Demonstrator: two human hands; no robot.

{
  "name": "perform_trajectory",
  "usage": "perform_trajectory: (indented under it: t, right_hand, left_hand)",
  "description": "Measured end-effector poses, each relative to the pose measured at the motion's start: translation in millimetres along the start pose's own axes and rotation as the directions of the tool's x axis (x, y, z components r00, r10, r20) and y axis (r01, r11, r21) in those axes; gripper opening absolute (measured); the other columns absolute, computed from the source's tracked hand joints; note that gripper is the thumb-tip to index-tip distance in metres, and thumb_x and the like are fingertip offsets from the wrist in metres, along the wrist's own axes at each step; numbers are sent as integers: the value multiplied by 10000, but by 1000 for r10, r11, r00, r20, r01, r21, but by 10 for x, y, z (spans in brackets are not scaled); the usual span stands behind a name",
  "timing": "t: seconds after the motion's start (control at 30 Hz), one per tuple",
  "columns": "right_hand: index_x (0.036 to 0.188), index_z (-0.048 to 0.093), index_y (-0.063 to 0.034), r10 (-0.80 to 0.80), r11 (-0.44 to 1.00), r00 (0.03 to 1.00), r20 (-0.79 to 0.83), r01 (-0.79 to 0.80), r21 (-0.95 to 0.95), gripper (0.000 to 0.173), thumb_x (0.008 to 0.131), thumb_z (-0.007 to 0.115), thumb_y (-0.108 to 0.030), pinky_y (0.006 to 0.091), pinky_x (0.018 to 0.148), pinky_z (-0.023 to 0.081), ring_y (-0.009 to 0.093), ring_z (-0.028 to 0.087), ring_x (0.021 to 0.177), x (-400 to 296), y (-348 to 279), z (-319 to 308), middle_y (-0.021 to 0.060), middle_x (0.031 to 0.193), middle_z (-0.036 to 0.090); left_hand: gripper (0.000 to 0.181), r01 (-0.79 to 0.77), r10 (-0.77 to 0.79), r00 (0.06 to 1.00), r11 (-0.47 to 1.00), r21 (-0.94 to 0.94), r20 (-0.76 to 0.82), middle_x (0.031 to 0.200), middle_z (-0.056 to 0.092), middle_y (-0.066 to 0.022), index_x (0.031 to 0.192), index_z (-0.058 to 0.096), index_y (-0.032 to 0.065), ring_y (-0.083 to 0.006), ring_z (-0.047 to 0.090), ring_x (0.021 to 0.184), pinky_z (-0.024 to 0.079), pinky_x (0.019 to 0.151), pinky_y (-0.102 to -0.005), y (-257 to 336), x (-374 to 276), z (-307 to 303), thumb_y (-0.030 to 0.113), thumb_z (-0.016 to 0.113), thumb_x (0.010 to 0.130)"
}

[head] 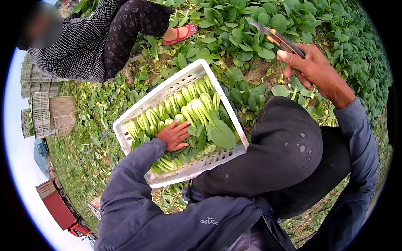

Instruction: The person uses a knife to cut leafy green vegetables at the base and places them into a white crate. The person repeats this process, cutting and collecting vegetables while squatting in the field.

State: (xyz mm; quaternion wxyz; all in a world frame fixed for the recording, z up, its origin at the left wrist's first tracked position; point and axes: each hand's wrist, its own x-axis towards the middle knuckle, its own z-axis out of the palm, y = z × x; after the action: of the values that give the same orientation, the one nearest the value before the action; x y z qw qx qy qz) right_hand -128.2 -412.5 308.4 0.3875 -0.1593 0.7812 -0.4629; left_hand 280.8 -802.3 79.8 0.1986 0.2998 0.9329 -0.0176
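My left hand [175,136] lies on the bok choy [171,105] packed in a white plastic crate [224,155], palm down and fingers extended, gripping nothing that I can see. The heads stand in rows, with pale stem bases upward. Some looser heads with broad leaves [221,134] lie across the right part of the crate, just beside my fingers. Held up over the field, my right hand [315,70] grips an orange and black utility knife [284,44]. Its blade end points up and left, away from the crate.
Growing bok choy [279,23] covers the ground beyond the crate and to the right. Another person [125,34] crouches at upper left. Stacked crates [51,109] and a red truck [59,204] stand farther left. My bent knee [289,138] is close to the crate's right side.
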Motion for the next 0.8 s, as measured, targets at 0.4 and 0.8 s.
perform_trajectory:
  t: [0.4,0.8]
  right_hand:
    - [1143,685,29,-145,986,986,-76,151,75,492,1039,772,-444,237,352,352,38,461,385,-640,8,-279,52,731,690]
    - [1191,700,1,-67,890,930,-361,219,400,484,1071,724,-467,227,340,272,28,406,377,-1008,644,-902,40,766,704]
  left_hand:
    - [630,136,-165,975,972,-191,-150,1698,446,-170,1601,517,48,-396,346,1625,248,1339,-599,256,64,-1703,353,630,1061]
    - [681,86,-85,996,996,-23,30,1666,476,-176,1583,508,5,-378,291,1632,144,1374,-545,149,1322,-1241,495,512,1110]
